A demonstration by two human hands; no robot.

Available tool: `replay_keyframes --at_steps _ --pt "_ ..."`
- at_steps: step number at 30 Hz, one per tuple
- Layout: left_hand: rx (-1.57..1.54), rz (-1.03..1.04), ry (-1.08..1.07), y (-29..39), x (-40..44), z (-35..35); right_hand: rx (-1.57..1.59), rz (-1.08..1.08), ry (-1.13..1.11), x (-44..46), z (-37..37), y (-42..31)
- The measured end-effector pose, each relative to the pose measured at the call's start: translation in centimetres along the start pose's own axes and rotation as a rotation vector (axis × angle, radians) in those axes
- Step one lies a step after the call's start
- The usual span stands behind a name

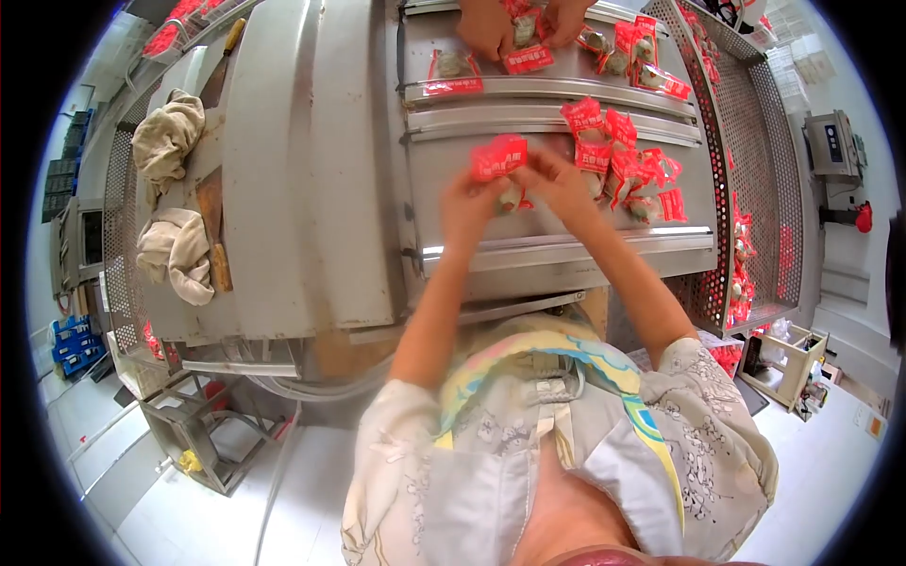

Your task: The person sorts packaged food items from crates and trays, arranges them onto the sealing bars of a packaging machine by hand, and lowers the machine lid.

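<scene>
Over the steel worktop my two hands meet at a red-and-clear food packet (500,158) with white printing. Its red end stands up above my fingers, and part of the contents shows between my hands. My left hand (468,209), smeared by motion, is closed on the packet's left side. My right hand (563,191) pinches it from the right. Just right of my right hand lies a loose pile of similar red packets (623,165), some with greenish-brown contents showing.
Across the metal rails, another person's hands (486,28) handle a packet; more packets (634,55) lie beside them. A perforated metal bin (766,189) stands at right. Cloths (175,250) and a wooden-handled scraper (219,247) lie at left, beyond a raised steel cover (269,170).
</scene>
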State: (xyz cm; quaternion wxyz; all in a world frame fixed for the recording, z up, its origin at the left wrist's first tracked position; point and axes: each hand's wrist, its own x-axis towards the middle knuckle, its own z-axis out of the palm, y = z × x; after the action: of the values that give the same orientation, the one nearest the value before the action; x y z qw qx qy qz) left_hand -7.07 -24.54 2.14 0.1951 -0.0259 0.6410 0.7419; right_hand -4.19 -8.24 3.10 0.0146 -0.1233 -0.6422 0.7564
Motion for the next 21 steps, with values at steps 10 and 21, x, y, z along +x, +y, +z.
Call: replay_keyframes --at_steps 10,21 --pt "-0.058 -0.004 0.211 0.2 0.7 0.0 0.011 0.146 0.143 0.8 1.9 0.9" --pt "0.212 0.121 0.429 -6.1 5.0 -3.0 -0.721 0.326 0.006 6.3 2.2 3.0"
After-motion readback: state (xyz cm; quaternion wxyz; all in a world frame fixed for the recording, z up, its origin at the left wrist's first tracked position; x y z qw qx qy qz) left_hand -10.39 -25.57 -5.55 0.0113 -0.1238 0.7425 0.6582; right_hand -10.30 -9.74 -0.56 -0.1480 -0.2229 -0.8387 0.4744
